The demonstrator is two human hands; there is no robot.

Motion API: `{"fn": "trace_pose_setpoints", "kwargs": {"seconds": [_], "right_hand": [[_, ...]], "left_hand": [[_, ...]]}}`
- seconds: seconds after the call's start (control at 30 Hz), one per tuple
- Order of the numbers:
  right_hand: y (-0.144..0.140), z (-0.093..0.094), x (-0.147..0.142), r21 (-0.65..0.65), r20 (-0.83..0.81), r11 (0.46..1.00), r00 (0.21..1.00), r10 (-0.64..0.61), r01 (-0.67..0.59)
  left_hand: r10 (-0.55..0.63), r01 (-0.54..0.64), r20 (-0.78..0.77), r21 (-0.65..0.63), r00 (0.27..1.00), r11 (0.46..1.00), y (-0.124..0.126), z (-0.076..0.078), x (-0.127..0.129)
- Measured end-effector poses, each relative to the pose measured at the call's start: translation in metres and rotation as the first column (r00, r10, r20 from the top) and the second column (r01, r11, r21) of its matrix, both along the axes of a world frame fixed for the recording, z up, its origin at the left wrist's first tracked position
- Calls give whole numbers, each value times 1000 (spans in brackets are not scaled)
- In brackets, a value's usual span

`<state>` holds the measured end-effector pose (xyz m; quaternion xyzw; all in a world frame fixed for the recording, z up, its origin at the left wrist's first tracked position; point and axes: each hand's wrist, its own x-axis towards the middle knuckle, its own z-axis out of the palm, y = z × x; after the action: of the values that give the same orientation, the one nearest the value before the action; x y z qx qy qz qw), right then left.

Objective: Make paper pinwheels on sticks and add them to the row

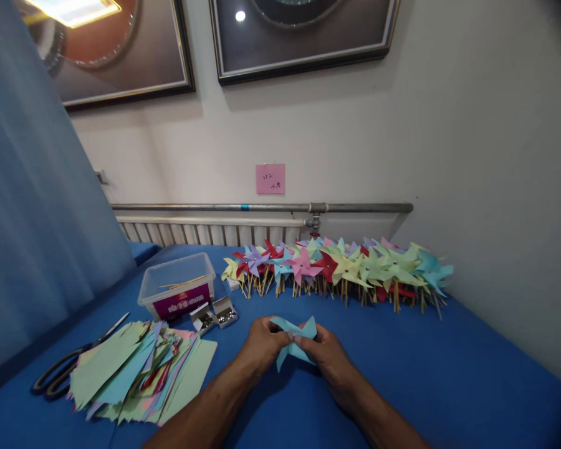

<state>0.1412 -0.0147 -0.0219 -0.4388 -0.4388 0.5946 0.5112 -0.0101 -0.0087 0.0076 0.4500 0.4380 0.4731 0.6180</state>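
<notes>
A light blue paper pinwheel (287, 327) is held between both hands, just above the blue-covered table (280, 418). My left hand (260, 343) grips its left side, with the thumb pressed near the centre. From the right, my right hand (328, 354) pinches it, thumb also close to the middle. The fingers behind the paper are hidden. No stick shows on this pinwheel. Left of my hands lies a pile of coloured paper pieces (116, 368). Two small open boxes of metal pins (225, 317) stand beyond it.
Finished pinwheels on sticks (348, 268) form a long row at the back right. A clear plastic tub (177, 287) holds a few thin sticks. Black-handled scissors (70, 365) lie at the far left, beside the paper. A blue curtain (37, 187) hangs on the left.
</notes>
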Motion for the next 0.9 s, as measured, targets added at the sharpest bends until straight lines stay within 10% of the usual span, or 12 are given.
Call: {"fn": "trace_pose_setpoints", "kwargs": {"seconds": [0.9], "right_hand": [[7,-10,1,-44,-9,995,996,-89,89]], "left_hand": [[91,-92,21,75,996,993,11,3,-12]]}}
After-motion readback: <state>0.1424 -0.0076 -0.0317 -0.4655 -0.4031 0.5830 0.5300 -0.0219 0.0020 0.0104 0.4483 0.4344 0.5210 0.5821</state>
